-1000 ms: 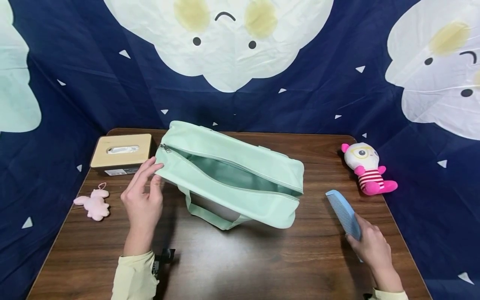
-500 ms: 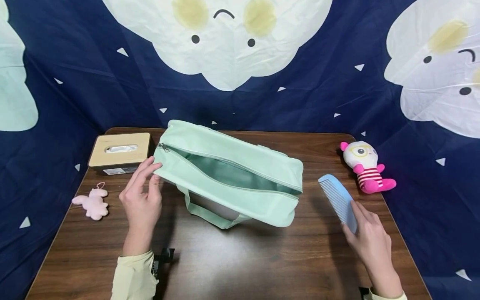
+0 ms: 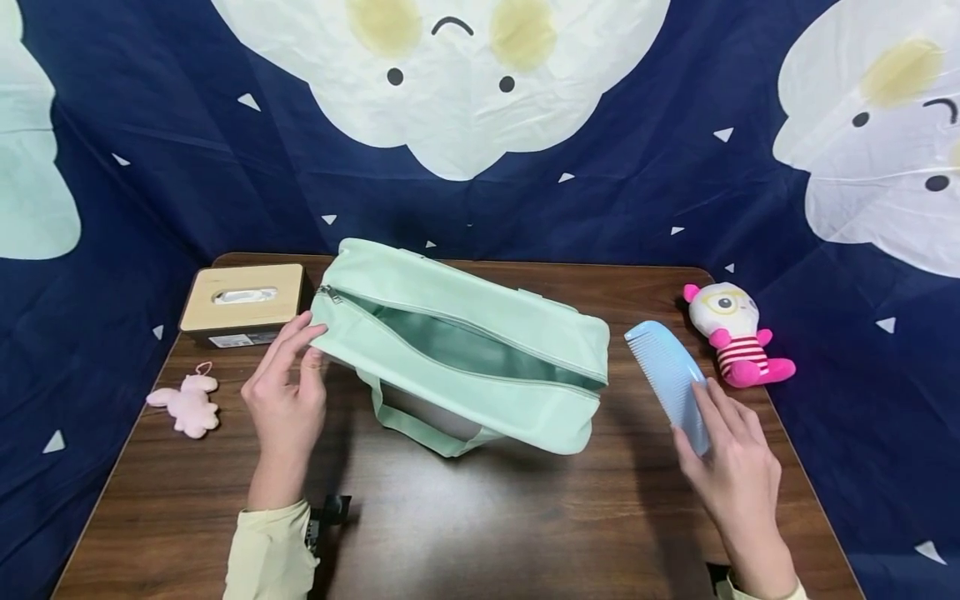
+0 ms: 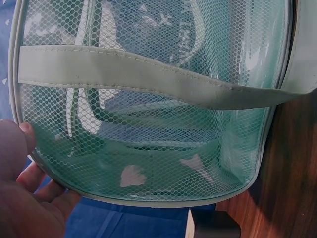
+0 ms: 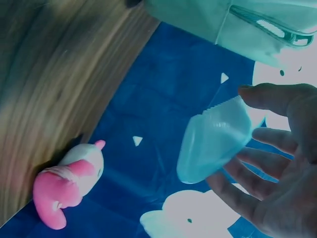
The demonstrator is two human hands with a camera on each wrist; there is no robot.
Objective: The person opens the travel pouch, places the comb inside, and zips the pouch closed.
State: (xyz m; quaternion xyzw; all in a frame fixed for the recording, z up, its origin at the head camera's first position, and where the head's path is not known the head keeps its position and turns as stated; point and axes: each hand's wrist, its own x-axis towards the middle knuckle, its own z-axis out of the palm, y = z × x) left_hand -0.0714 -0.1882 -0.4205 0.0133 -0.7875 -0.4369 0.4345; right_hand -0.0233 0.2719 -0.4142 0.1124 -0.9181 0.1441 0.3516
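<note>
A mint-green zippered bag (image 3: 480, 392) stands on the table with its top unzipped, tilted across the middle. Its front, seen in the left wrist view, is clear mesh (image 4: 158, 124) crossed by a strap handle (image 4: 124, 69). At the bag's left end my left hand (image 3: 287, 396) holds the edge, thumb in front and fingertips around the rim. My right hand (image 3: 738, 467) pinches a light blue comb (image 3: 671, 375) between thumb and fingers, raised above the table to the right of the bag. In the right wrist view the comb (image 5: 213, 139) hangs from the fingertips; its teeth are partly visible.
A tissue box (image 3: 243, 300) with a wooden lid sits at the back left. Nearer lies a small pink plush charm (image 3: 191, 406). A pink and white plush toy (image 3: 738, 337) rests at the table's right edge. Dark blue cloth (image 3: 465, 212) hangs behind.
My right hand has lifted the comb off the table, carrying it up and slightly left toward the bag. The left hand and the bag have stayed in place.
</note>
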